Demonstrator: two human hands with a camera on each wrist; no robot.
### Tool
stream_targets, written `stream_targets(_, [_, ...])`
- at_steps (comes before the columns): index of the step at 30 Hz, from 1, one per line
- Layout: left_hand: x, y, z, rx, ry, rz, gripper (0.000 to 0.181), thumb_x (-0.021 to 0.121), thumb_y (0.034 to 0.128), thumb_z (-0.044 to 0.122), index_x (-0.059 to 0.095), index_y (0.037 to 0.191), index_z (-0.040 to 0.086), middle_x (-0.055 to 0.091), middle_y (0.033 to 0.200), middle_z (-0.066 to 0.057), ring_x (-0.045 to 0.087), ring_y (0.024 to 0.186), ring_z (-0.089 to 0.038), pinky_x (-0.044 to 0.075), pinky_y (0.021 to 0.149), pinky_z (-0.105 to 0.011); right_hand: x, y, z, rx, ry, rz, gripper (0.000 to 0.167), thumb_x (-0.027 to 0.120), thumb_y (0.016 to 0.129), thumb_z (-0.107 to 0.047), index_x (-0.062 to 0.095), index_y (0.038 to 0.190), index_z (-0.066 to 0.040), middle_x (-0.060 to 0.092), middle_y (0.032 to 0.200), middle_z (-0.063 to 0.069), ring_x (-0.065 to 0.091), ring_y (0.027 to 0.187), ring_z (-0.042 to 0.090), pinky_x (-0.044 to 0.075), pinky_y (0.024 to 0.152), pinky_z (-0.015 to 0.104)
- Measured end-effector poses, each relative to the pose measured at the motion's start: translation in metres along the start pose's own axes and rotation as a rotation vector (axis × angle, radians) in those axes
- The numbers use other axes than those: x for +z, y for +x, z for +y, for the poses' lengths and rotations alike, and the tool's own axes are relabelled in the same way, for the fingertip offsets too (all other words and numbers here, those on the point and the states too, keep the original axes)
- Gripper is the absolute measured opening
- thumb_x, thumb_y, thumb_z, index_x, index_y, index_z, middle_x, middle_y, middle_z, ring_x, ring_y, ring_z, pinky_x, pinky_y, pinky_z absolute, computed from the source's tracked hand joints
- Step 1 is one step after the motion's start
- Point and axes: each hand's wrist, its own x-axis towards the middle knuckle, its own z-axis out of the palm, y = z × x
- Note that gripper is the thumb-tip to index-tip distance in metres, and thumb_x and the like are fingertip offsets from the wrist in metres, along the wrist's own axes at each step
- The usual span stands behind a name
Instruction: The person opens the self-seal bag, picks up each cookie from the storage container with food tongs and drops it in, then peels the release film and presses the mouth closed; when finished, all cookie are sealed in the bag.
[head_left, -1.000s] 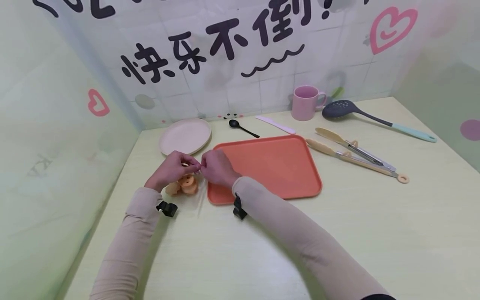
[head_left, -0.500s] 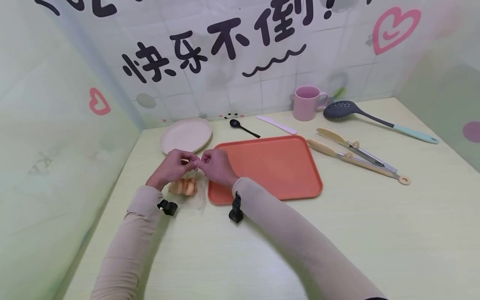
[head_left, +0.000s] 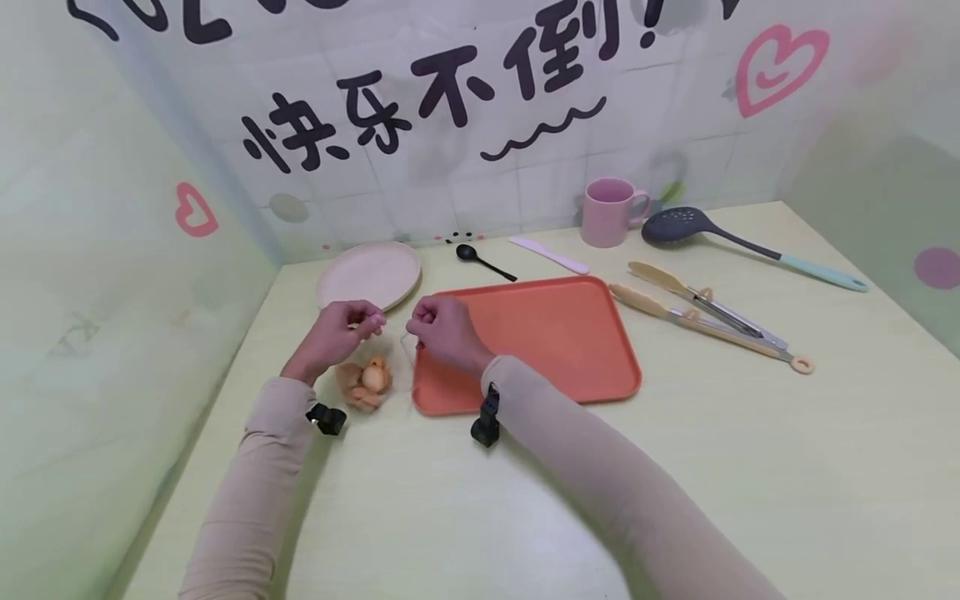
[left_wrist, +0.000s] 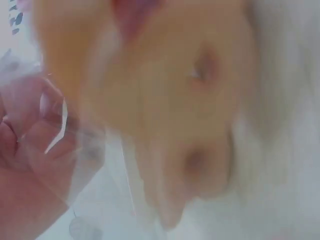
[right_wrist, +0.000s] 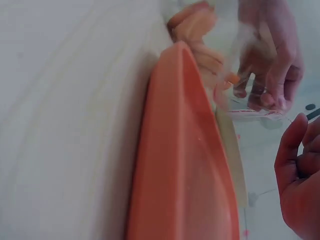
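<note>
A clear plastic bag hangs between my hands, with several orange-tan pieces low inside it. Their kind cannot be told; in the left wrist view the tan pieces are blurred and show dark hollows. My left hand pinches the bag's upper edge between thumb and fingers, as the right wrist view of the left hand also shows. Fingers curled, my right hand is at the bag's other edge, over the left side of the orange tray. Its exact grip on the thin film is hard to see.
A pale pink plate lies behind the left hand. Along the back are a black spoon, a pink knife and a pink mug. Tongs and a slotted spoon lie to the right.
My hands, close together at the bag's top before, have moved apart to left and right. The bag's pieces have shifted and hang slightly lower in view.
</note>
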Motion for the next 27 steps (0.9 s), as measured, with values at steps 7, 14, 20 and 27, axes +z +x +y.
stream_targets(7, [-0.005, -0.004, -0.005, -0.082, -0.125, 0.145, 0.032, 0.052, 0.1054, 0.020, 0.061, 0.117, -0.009, 0.063, 0.087, 0.002, 0.060, 0.078, -0.002, 0.056, 0.074, -0.019, -0.016, -0.009, -0.008, -0.032, 0.032, -0.031, 0.013, 0.059, 0.091, -0.002, 0.063, 0.080, -0.006, 0.057, 0.067, 0.006, 0.067, 0.070, 0.037, 0.046, 0.054, 0.020])
stream_targets(14, [-0.009, -0.012, -0.010, -0.059, -0.256, 0.243, 0.034, 0.053, 0.1046, 0.018, 0.061, 0.121, -0.011, 0.065, 0.085, 0.006, 0.063, 0.079, -0.003, 0.058, 0.076, -0.015, -0.037, -0.020, -0.018, -0.068, 0.072, -0.043, 0.013, 0.057, 0.091, -0.001, 0.064, 0.082, -0.006, 0.058, 0.070, 0.010, 0.060, 0.062, 0.024, 0.045, 0.054, 0.024])
stream_targets(20, [-0.010, -0.018, -0.012, -0.037, -0.363, 0.295, 0.025, 0.054, 0.1037, 0.014, 0.065, 0.109, -0.008, 0.066, 0.082, 0.008, 0.061, 0.075, -0.001, 0.057, 0.073, -0.012, -0.063, -0.030, -0.024, -0.086, 0.074, 0.001, 0.012, 0.057, 0.091, 0.000, 0.065, 0.083, -0.005, 0.058, 0.069, 0.006, 0.060, 0.061, 0.022, 0.057, 0.065, 0.044])
stream_targets(27, [-0.008, -0.024, -0.010, -0.010, -0.463, 0.344, 0.015, 0.056, 0.1025, 0.013, 0.067, 0.097, 0.005, 0.065, 0.079, 0.009, 0.061, 0.071, -0.001, 0.056, 0.069, -0.014, -0.101, -0.046, -0.027, -0.025, 0.112, 0.022, 0.011, 0.058, 0.092, -0.003, 0.064, 0.093, 0.006, 0.056, 0.073, 0.006, 0.060, 0.062, 0.019, 0.056, 0.065, 0.030])
